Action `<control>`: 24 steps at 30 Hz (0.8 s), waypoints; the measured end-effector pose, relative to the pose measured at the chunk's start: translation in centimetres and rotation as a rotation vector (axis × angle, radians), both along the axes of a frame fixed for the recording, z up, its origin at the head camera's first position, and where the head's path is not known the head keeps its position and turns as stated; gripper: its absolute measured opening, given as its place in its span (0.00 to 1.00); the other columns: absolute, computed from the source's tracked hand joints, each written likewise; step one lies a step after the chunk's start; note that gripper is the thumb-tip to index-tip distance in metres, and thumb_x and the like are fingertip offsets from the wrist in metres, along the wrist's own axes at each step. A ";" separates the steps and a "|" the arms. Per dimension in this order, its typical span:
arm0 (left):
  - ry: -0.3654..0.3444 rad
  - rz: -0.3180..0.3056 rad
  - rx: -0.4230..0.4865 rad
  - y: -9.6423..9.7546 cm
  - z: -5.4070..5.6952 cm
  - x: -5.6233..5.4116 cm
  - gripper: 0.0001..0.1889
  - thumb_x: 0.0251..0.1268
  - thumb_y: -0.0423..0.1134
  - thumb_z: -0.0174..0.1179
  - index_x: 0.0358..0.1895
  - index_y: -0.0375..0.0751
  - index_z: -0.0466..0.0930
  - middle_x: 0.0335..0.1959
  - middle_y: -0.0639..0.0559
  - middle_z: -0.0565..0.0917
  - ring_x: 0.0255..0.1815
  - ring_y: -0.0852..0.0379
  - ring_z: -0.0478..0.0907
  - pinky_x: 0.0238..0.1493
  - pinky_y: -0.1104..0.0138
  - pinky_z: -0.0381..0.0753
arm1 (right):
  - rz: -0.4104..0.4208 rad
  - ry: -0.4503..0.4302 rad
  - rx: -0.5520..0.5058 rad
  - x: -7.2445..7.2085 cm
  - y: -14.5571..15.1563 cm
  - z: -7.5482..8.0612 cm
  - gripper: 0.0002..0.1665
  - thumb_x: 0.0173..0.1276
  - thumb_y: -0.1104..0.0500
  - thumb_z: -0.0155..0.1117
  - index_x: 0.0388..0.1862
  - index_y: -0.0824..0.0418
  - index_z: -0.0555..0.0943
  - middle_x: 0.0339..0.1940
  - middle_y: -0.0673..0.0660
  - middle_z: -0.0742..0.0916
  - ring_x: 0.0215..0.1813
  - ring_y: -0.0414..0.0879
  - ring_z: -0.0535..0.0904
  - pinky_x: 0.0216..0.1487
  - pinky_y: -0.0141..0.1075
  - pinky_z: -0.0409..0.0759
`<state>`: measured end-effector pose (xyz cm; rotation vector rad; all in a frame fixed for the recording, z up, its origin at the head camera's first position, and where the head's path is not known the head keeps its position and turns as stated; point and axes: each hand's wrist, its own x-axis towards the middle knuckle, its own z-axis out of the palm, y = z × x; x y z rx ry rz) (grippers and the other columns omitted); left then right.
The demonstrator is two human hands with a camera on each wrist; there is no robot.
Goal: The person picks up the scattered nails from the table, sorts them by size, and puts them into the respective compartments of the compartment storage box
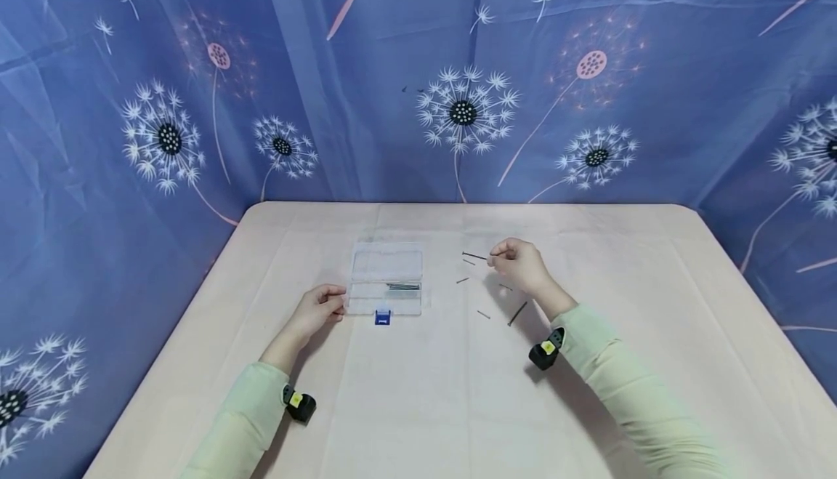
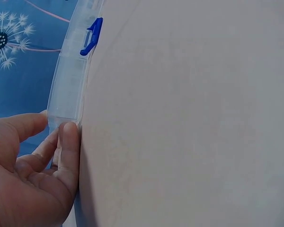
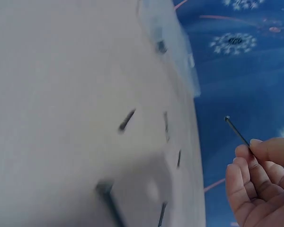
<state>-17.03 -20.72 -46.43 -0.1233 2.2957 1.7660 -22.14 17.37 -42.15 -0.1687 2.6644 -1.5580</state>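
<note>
A clear plastic compartment box [image 1: 386, 312] lies with its lid [image 1: 387, 261] folded back and its blue latch [image 1: 382, 318] facing the person. Several long nails [image 1: 403, 287] lie inside, along one compartment. My left hand [image 1: 317, 312] holds the box's left end, thumb and fingers at the corner in the left wrist view. Right of the box, my right hand [image 1: 519, 264] pinches a long dark nail [image 3: 237, 129] between thumb and fingertips, its head pointing away from the hand. Below that hand, another long nail [image 1: 517, 313] lies on the table.
Several shorter nails lie scattered between the box and the right hand, among them one small nail [image 1: 483, 314] nearer the person. A pale cloth covers the table [image 1: 418, 406]. Blue dandelion-print curtain [image 1: 366, 101] hangs behind and at both sides.
</note>
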 end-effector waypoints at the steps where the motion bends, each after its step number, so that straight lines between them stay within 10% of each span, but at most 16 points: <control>1: 0.000 0.000 -0.001 0.0 0.0 0.0 0.18 0.69 0.28 0.47 0.58 0.18 0.66 0.34 0.48 0.77 0.30 0.67 0.75 0.33 0.78 0.79 | 0.008 0.003 -0.021 0.1 -0.4 0.2 0.08 0.65 0.67 0.60 0.39 0.73 0.78 0.31 0.63 0.86 0.29 0.46 0.81 0.34 0.35 0.84; 24: 0.003 -0.005 -0.038 -0.1 0.3 0.0 0.19 0.70 0.30 0.47 0.59 0.20 0.66 0.37 0.46 0.78 0.31 0.66 0.75 0.33 0.79 0.79 | 0.155 -0.061 -0.273 0.9 -7.2 0.6 0.09 0.63 0.70 0.60 0.39 0.77 0.76 0.28 0.57 0.85 0.25 0.36 0.77 0.31 0.27 0.81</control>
